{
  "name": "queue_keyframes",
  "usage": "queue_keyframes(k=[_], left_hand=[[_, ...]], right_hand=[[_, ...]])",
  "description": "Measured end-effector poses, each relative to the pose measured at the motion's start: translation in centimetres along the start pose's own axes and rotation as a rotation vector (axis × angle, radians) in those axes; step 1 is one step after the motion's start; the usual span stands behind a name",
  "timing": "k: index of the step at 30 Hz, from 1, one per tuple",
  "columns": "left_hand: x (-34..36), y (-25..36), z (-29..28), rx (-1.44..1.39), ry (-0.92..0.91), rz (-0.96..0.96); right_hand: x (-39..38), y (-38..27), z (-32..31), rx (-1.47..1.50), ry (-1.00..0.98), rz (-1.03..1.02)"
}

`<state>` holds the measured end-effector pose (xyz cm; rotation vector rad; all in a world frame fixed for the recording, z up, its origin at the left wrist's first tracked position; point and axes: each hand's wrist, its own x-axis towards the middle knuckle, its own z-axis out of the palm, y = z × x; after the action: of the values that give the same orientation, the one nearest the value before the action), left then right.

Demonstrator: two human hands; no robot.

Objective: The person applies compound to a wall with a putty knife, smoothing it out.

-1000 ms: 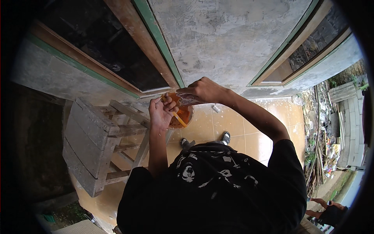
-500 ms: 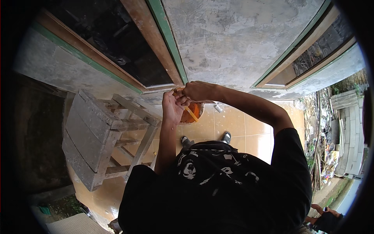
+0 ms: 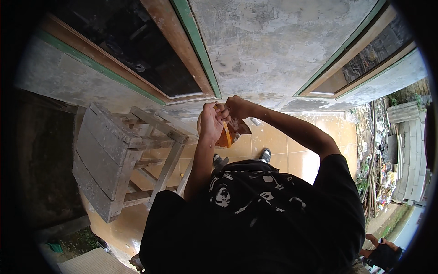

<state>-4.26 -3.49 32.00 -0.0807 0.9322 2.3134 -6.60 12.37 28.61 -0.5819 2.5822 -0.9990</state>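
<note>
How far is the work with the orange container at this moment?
Already done: both hands are raised before the grey wall. In hand: the left hand holds the orange container, and the right hand grips a brownish flat piece over it. What is left cannot be seen.

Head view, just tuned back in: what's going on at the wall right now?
A person in a black top stands on a tiled floor facing a grey plastered wall. Both hands are raised close together: the left hand grips the rim of an orange bowl-like container, and the right hand holds a flat trowel-like tool at it. A worn wooden trestle stands to the left.
</note>
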Motion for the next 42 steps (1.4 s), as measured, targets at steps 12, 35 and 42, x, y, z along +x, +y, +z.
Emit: queue_keyframes(k=[12, 35, 42], left_hand=[[-0.2, 1.1, -0.9, 0.010, 0.068, 0.085], [0.0, 3.5, -2.8, -0.212, 0.152, 0.206], [-0.5, 4.2, -2.8, -0.234, 0.170, 0.218]], right_hand=[[-2.0, -0.5, 1.2, 0.167, 0.204, 0.067], [-7.7, -5.7, -2.4, 0.431, 0.905, 0.022], [-7.5, -4.7, 0.5, -0.009, 0.811, -0.201]])
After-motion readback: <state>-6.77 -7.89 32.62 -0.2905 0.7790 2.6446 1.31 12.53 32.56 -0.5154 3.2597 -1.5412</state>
